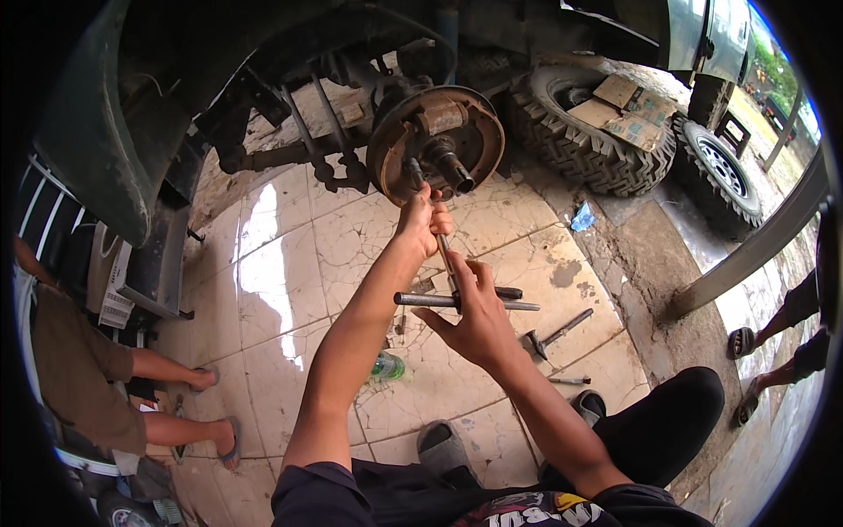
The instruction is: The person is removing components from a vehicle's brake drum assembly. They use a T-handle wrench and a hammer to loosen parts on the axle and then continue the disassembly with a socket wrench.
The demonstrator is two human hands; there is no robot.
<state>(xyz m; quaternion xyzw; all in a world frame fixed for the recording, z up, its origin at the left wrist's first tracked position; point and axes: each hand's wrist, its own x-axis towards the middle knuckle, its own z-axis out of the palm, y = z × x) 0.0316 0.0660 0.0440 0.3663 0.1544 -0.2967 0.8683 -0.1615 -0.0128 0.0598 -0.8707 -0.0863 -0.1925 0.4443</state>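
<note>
A long T-handle socket wrench [446,253] runs from the brake assembly down towards me. My left hand [423,221] is wrapped round its shaft close to the brake backing plate [490,123], and the wrench's socket end [413,169] reaches in beside the wheel spindle [453,167]. My right hand [479,314] lies over the junction of shaft and crossbar [423,300], fingers curled at the shaft and thumb stretched out to the left. Part of the crossbar is hidden behind this hand. A second dark bar end [509,292] shows just beyond it.
On the tiled floor lie a hammer [555,335], a small metal tool [571,380] and a green bottle [387,366]. A big tyre [606,154] with cardboard [637,119] on it is at the far right, near a post [746,255]. Other people's legs [176,428] show at both sides.
</note>
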